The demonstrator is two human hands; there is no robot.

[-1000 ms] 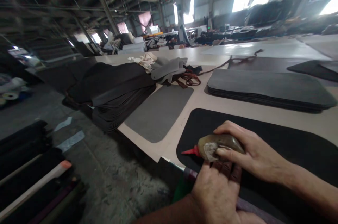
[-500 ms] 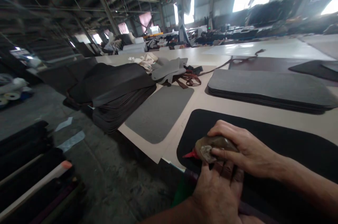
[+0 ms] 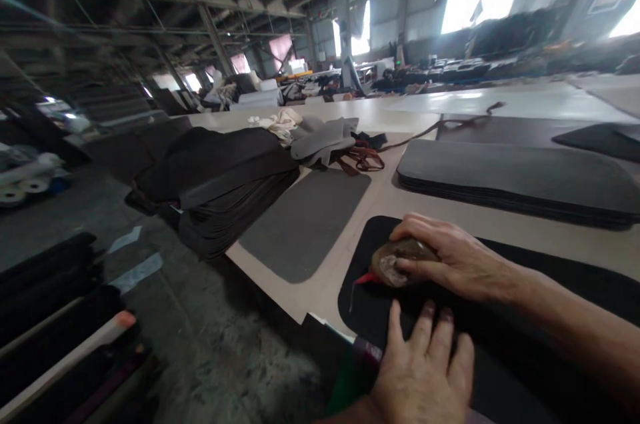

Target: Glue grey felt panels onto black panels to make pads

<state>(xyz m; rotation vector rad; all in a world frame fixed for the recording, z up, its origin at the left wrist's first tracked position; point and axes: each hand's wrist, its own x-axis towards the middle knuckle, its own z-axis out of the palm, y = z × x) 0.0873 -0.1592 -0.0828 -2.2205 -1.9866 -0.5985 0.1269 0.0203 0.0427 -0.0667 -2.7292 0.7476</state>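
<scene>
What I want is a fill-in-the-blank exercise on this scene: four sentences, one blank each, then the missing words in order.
The right hand holds a bottle whose nozzle is coloured ____. The left hand, fingers spread, lies over a sheet coloured ____. In the picture, the single grey sheet lies to the ____ of the one under the hands. The neat stack of sheets lies to the single grey sheet's ____.

Missing words: red; black; left; right.

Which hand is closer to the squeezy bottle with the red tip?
The right hand: its fingers and thumb are wrapped around the bottle. The left hand is nearer the person, spread on the black sheet.
</scene>
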